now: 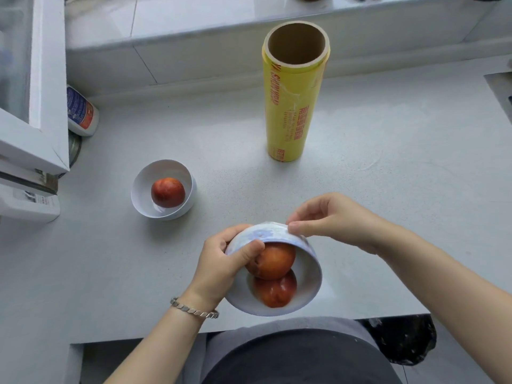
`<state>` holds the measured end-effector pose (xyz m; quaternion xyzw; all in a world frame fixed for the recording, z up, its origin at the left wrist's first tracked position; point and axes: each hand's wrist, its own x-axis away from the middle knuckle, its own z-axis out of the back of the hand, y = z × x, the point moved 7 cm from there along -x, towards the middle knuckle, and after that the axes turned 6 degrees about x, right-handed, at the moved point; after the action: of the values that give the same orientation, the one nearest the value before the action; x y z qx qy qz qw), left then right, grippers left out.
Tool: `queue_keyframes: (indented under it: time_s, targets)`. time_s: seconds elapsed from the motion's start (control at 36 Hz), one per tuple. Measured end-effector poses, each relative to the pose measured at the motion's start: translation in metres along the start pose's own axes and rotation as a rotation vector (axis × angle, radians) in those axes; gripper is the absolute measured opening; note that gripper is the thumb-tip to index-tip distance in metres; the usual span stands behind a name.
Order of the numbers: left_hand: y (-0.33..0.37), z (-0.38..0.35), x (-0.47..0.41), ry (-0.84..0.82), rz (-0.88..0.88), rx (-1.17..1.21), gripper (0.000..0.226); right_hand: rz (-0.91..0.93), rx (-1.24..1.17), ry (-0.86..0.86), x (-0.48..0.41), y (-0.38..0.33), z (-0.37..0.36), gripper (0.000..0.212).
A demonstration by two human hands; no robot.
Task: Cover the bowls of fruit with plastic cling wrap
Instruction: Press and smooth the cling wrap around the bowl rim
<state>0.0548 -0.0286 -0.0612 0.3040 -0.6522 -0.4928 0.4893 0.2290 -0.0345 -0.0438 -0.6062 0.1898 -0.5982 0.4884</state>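
A white bowl with two red-orange fruits is tilted toward me near the counter's front edge, with clear cling wrap stretched over it. My left hand grips its left rim, thumb over the wrapped edge. My right hand pinches the wrap at the bowl's far rim. A second white bowl holding one red fruit stands uncovered to the left. A yellow roll of cling wrap stands upright farther back.
A white appliance with an open door juts in at the left, a white bottle with a blue and red label behind it. A raised ledge runs along the back. A sink edge shows at the right.
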Motion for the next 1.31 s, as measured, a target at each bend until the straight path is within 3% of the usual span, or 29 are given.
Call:
queue_keyframes:
  time_s: [0.11, 0.19, 0.33, 0.5, 0.61, 0.72, 0.81, 1.0, 1.06, 1.22, 1.31]
  targets:
    - [0.0, 0.001, 0.003, -0.02, 0.008, -0.019, 0.077, 0.008, 0.063, -0.065, -0.002, -0.003, -0.006, 0.009]
    - [0.003, 0.002, 0.004, -0.045, 0.014, -0.025, 0.052, 0.016, 0.035, -0.069, -0.002, -0.004, -0.008, 0.016]
    - [0.005, 0.003, 0.005, -0.057, -0.011, -0.013, 0.066, -0.023, -0.054, -0.102, 0.0, 0.0, -0.012, 0.029]
    - [0.008, -0.001, 0.007, -0.103, -0.025, -0.074, 0.057, -0.063, 0.02, -0.209, 0.004, 0.0, -0.014, 0.017]
    - [0.009, -0.009, 0.009, -0.15, -0.017, -0.082, 0.039, -0.072, 0.123, -0.261, 0.003, -0.001, -0.016, 0.022]
    - [0.006, -0.01, 0.01, -0.178, -0.006, -0.053, 0.039, -0.057, 0.109, -0.289, 0.004, -0.002, -0.019, 0.019]
    - [0.004, -0.009, 0.011, -0.172, -0.004, -0.06, 0.05, -0.025, -0.088, -0.231, 0.004, -0.001, -0.023, 0.021]
    - [0.01, -0.008, 0.01, -0.138, -0.056, -0.017, 0.067, 0.009, -0.468, 0.154, -0.003, 0.008, -0.035, 0.024]
    - [0.013, -0.009, 0.01, -0.117, -0.072, 0.014, 0.061, 0.019, -0.47, 0.214, -0.004, 0.007, -0.035, 0.024]
    - [0.017, -0.012, 0.013, -0.128, -0.081, 0.041, 0.053, -0.008, -0.451, 0.185, -0.006, 0.008, -0.031, 0.023]
    - [0.011, -0.011, 0.015, -0.116, -0.054, 0.049, 0.054, -0.019, -0.266, 0.216, -0.008, 0.009, -0.023, 0.019]
